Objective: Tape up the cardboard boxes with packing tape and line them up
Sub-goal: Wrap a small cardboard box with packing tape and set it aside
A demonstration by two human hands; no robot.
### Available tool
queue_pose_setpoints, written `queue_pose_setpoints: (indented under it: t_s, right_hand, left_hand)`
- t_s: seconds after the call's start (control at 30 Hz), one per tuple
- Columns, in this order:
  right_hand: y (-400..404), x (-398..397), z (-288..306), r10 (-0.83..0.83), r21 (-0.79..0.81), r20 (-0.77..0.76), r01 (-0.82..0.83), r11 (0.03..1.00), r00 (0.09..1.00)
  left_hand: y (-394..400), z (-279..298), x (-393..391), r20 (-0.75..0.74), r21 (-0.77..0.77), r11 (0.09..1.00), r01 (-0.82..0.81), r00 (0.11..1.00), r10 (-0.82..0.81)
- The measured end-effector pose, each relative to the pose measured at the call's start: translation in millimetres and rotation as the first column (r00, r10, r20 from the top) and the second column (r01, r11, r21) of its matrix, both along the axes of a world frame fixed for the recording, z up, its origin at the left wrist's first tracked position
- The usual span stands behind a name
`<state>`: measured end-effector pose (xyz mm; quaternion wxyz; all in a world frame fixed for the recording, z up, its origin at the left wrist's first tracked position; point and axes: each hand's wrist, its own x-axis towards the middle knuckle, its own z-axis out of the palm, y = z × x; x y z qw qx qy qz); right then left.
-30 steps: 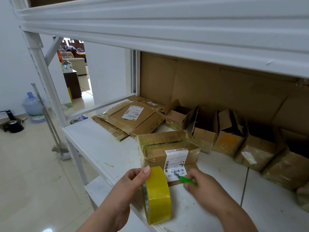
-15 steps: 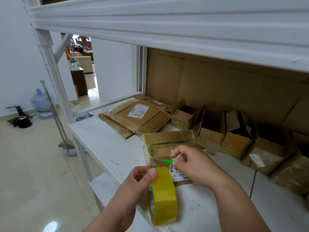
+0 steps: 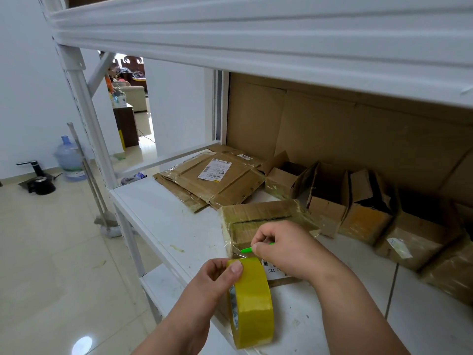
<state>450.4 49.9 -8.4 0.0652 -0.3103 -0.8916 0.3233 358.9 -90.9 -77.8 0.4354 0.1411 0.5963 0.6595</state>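
Observation:
A yellow roll of packing tape (image 3: 252,303) stands on edge at the front of the white shelf (image 3: 166,219). My left hand (image 3: 217,280) grips the roll at its top, thumb on the outer face. A clear strip of tape runs from the roll up to the closed cardboard box (image 3: 263,216) just behind it. My right hand (image 3: 284,249) pinches a small green cutter (image 3: 247,250), its tip at the stretched strip beside the box's front face. A white label on the box is partly hidden by my right hand.
Flattened cardboard (image 3: 215,178) lies at the back left of the shelf. Several open small boxes (image 3: 330,198) stand in a row along the back right. An upper shelf beam (image 3: 256,42) hangs overhead. A water jug (image 3: 67,160) and mop sit on the floor to the left.
My right hand with the green cutter rose from the shelf beside the roll to the tape strip at the box. The left hand kept hold of the roll.

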Motion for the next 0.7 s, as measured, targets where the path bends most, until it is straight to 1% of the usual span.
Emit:
queue_pose_setpoints:
  t_s: [0.27,0.47,0.7]
  right_hand:
    - [0,-4,-2,0.004,0.026,0.019,-0.004,1.0,1.0]
    - [-2,-12,-1,0.018,0.112,0.061,-0.025,0.993,0.998]
    - [-4,-22,-5,0.01,0.168,0.112,-0.029,0.985,0.994]
  left_hand:
    - [1,-4,-2,-0.022,0.021,1.0,0.018,1.0,-0.018]
    - [2,-8,-4,-0.025,0.038,0.999,0.02,0.999,-0.019]
    - [4,-12,-7,-0.043,0.038,0.999,0.031,0.999,-0.029]
